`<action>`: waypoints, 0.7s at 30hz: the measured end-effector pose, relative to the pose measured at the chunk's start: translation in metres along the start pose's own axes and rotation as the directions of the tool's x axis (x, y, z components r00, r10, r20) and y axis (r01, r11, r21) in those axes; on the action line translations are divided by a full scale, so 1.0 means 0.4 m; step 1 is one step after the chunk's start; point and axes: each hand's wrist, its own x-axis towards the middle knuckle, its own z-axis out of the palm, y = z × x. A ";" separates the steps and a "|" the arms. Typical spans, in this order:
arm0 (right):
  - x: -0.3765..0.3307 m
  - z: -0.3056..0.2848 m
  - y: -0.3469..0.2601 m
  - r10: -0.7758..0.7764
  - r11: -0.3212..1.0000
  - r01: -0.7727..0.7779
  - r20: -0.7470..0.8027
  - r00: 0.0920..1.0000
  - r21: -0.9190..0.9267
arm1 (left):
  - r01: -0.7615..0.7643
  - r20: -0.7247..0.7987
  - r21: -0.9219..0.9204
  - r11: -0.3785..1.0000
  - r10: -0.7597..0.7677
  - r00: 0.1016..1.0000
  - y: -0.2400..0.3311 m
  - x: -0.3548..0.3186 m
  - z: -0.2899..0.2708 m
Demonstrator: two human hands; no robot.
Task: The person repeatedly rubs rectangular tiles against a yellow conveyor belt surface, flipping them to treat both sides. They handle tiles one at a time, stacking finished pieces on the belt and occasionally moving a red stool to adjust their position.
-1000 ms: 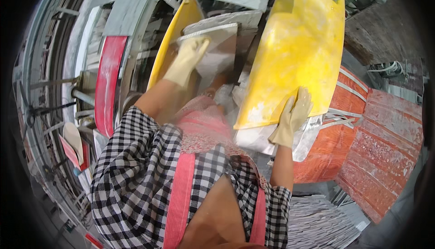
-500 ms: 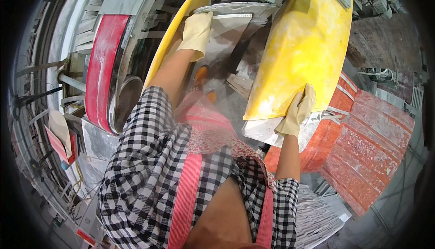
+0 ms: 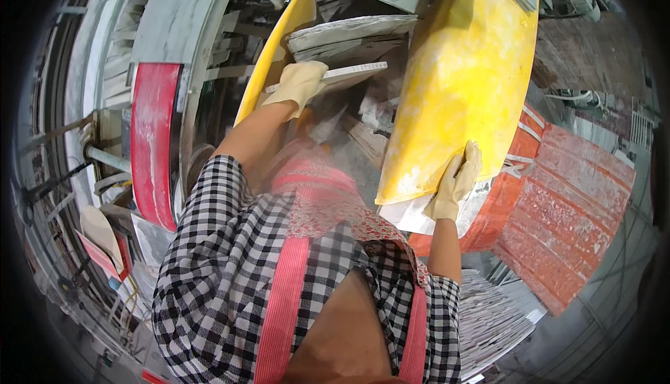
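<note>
Both my hands wear cream rubber gloves. My left hand [image 3: 300, 85] is closed around the upper edge of a thin pale slab [image 3: 359, 71], which leans toward me; its fingertips are hidden behind it. Just beyond stands a stack of similar slabs [image 3: 352, 31], apart from the held one at the top. My right hand [image 3: 457, 181] lies with fingers stretched out on the near lower corner of a dusty yellow cover [image 3: 464, 84]. A white slab [image 3: 408, 216] shows from under that cover, beside my right wrist.
On the left, a second yellow sheet [image 3: 276, 42] rises beside the slabs, with a red-faced panel [image 3: 155, 143] farther out. To the right are a dusty red-orange ribbed board [image 3: 569, 209] and an orange wrap [image 3: 481, 216]. Many thin strips [image 3: 495, 321] lie at lower right.
My left hand has come nearer to me, tipping the slab's top edge away from the stack. A gap has opened between them. My right hand remains on the yellow cover.
</note>
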 end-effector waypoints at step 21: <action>-0.060 0.038 -0.025 0.043 0.999 -0.043 -0.023 0.999 0.000 | 0.060 -0.233 -0.147 0.987 -0.094 0.968 0.135 0.094 -0.018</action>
